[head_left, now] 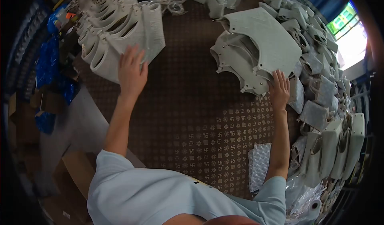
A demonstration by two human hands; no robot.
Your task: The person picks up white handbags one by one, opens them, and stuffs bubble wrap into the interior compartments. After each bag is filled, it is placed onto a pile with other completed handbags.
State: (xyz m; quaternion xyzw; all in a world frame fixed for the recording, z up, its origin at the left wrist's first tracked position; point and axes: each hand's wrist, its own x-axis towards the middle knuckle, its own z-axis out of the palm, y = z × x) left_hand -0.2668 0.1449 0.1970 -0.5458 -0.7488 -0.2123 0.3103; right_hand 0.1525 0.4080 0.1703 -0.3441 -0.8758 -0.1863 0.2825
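Observation:
My left hand [133,73] is held out with its fingers apart, overlapping the front of a row of white handbags [154,37] standing upright at the left of the table. The fingers are slightly blurred. On the other side, my right hand [281,89] has its fingers stretched out along the lower edge of a white handbag [280,37] lying flat. Beneath that bag, another white bag piece [234,59] with scalloped edges and metal studs sticks out.
A patterned brown cloth [188,105] covers the table. Many small white bags [316,115] are heaped along the right side. Near my right forearm lies a sheet of bubble wrap [260,165]. Clear plastic packets [172,3] lie at the back, and blue plastic [48,65] is at the left.

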